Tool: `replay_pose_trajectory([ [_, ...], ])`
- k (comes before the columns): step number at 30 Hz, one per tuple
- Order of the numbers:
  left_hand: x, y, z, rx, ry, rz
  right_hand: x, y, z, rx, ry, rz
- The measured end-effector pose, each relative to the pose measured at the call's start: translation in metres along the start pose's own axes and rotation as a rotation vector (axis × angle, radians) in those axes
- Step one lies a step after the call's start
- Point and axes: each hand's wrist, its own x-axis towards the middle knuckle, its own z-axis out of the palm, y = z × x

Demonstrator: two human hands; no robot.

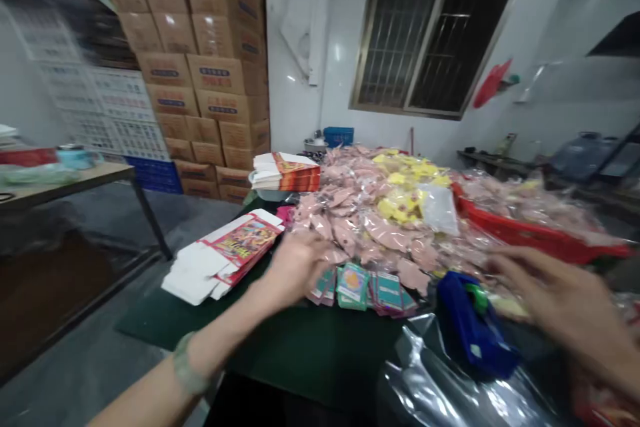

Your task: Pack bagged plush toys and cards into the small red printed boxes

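My left hand point(296, 265) is over the near edge of the packet pile, beside small stacks of cards point(353, 285) with green and purple edges. Its fingers point down and are smeared by motion, so any hold is hidden. On the right, my right hand point(555, 290) reaches with fingers stretched and apart towards pink items in clear bags point(370, 230). Just left of it stands a blue tape dispenser point(473, 330) with a green core. Shiny clear plastic bags point(430, 380) lie in front of the dispenser.
Flattened printed boxes point(235, 250) lie at the left table edge, with more box blanks point(285, 173) stacked behind. Yellow bagged items point(407, 193) top the pile. A red basket point(530, 233) of pink packets stands right. Cartons point(220, 87) are stacked at the wall.
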Motion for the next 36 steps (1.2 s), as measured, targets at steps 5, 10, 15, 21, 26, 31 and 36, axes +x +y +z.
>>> replay_pose_trajectory([
  [5,-0.066,-0.127,0.017,0.215,0.042,-0.426,0.033,-0.154,0.170,0.326,-0.560,-0.156],
  [10,-0.095,-0.148,0.046,0.262,0.033,-0.502,0.055,-0.238,0.299,0.193,-0.653,-0.109],
  [15,-0.101,-0.146,0.058,0.267,0.084,-0.508,0.065,-0.265,0.338,0.073,-0.592,0.029],
  [21,-0.112,-0.146,0.030,0.163,0.413,-0.516,0.087,-0.263,0.292,0.208,-0.577,-0.018],
  [26,-0.108,-0.100,0.017,-0.071,0.535,-0.373,0.051,-0.260,0.207,0.386,-0.491,-0.293],
  [31,-0.096,-0.024,0.043,-0.440,0.634,-0.301,0.008,-0.242,0.141,0.463,-0.331,-0.571],
  [36,-0.085,0.024,0.040,-0.859,0.470,-0.190,-0.005,-0.213,0.106,0.498,-0.332,-0.551],
])
